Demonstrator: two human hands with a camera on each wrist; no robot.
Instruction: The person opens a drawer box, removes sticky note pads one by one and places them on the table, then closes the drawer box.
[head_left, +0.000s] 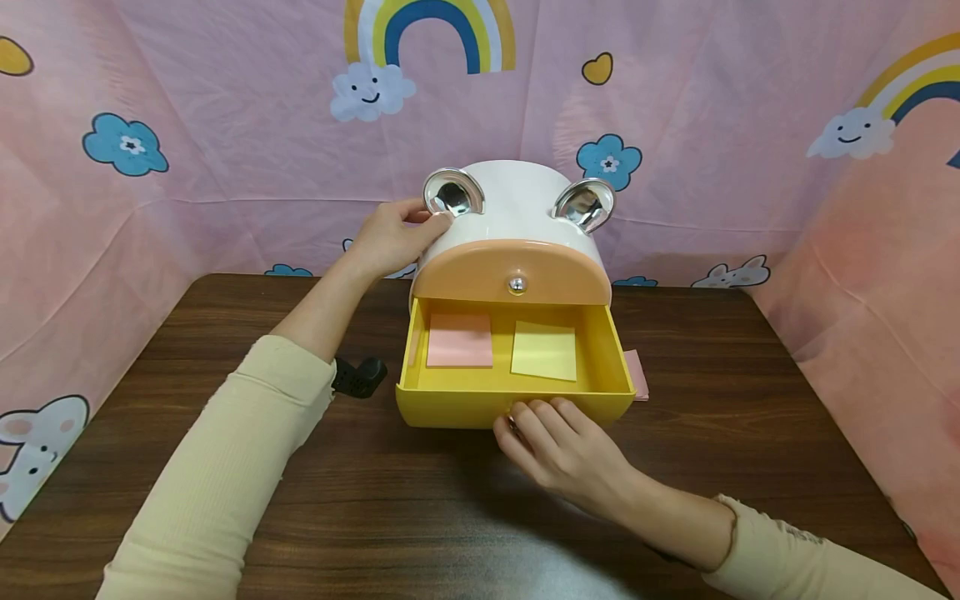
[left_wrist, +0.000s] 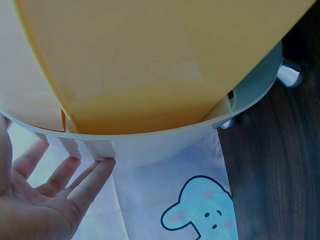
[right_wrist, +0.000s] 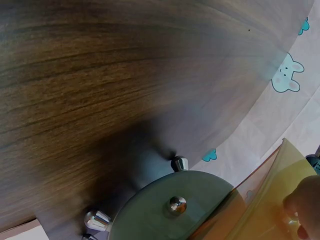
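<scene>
A white storage box with two silver ears stands on the table. Its yellow lower drawer is pulled out, while the orange upper drawer with a silver knob sits closed. Inside the yellow drawer lie a pink sticky note, at left, and a pale yellow sticky note, at right. My left hand touches the box's left side by the ear; in the left wrist view its extended fingers meet the white shell. My right hand pinches the yellow drawer's knob, mostly hidden by the fingers.
Another pink note pokes out on the table just right of the drawer. The dark wooden table extends around the box. A pink patterned cloth hangs behind and along both sides.
</scene>
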